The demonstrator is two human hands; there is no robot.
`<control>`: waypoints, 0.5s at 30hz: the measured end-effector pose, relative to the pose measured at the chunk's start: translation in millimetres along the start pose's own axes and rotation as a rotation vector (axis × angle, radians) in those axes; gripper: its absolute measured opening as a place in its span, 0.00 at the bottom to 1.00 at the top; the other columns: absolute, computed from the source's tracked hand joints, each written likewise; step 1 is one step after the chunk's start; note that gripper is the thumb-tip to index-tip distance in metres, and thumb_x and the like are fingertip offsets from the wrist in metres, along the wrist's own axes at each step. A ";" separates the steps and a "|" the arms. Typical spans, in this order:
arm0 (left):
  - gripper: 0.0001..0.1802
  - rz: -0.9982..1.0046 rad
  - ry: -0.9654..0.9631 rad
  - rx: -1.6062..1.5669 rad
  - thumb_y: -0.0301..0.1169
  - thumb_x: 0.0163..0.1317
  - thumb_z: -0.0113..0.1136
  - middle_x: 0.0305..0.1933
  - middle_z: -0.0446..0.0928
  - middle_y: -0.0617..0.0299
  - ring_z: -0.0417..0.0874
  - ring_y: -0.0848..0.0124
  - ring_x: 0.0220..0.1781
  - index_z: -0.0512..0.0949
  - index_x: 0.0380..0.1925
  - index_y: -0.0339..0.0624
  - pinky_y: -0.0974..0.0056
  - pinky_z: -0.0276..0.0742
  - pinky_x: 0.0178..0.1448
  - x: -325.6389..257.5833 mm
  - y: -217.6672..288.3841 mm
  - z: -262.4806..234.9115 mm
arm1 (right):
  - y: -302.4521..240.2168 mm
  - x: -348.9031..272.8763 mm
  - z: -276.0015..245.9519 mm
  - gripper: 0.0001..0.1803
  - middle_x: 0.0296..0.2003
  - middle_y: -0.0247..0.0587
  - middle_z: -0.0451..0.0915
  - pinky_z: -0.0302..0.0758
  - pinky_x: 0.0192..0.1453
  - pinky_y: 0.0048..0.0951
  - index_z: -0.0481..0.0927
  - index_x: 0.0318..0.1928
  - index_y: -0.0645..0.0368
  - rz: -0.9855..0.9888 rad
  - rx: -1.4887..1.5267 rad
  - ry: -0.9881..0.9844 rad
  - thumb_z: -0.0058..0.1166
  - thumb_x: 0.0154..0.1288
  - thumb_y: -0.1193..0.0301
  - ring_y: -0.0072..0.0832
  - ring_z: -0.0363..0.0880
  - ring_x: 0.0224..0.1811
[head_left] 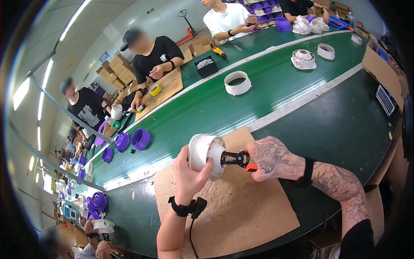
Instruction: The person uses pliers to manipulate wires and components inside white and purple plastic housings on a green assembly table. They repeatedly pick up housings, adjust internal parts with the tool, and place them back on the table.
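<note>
Above the brown cardboard sheet [241, 211], my left hand [192, 175] is wrapped round a white round plastic housing [199, 151], tilted with its narrower end toward the right. My right hand [276, 159], with tattoos and a black wristband, grips pliers [247, 160] with red-orange handles and a black head. The jaws point left and reach the housing's narrow end; whether they clamp something inside is hidden. A black device with a cable [194, 207] is strapped to my left wrist.
A green conveyor belt [189, 103] crosses beyond the cardboard, carrying white rings [237, 83], a white housing [303, 59] and purple rings [140, 139]. Across it, people work beside a black parts box [206, 67] and a yellow power tool [219, 52]. A cardboard box [381, 69] stands at right.
</note>
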State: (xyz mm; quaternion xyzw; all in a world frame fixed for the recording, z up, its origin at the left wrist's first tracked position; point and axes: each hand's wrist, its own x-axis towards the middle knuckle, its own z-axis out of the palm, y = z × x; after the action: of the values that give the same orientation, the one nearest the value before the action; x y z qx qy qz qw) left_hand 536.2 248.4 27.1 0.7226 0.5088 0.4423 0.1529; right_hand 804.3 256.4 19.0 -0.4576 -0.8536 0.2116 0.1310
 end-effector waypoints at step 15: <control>0.22 -0.270 -0.094 -0.274 0.30 0.58 0.68 0.42 0.87 0.55 0.86 0.70 0.43 0.81 0.51 0.28 0.64 0.81 0.50 4.6 -9.3 -3.8 | -9.9 -9.3 5.6 0.24 0.32 0.39 0.74 0.64 0.52 0.35 0.74 0.38 0.57 -0.163 -0.363 0.322 0.69 0.41 0.63 0.33 0.75 0.39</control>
State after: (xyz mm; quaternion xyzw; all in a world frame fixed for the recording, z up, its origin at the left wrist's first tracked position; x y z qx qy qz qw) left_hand 528.1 255.6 25.3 0.6400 0.5283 0.4488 0.3315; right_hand 799.8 242.5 18.5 -0.4309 -0.8799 -0.0319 0.1978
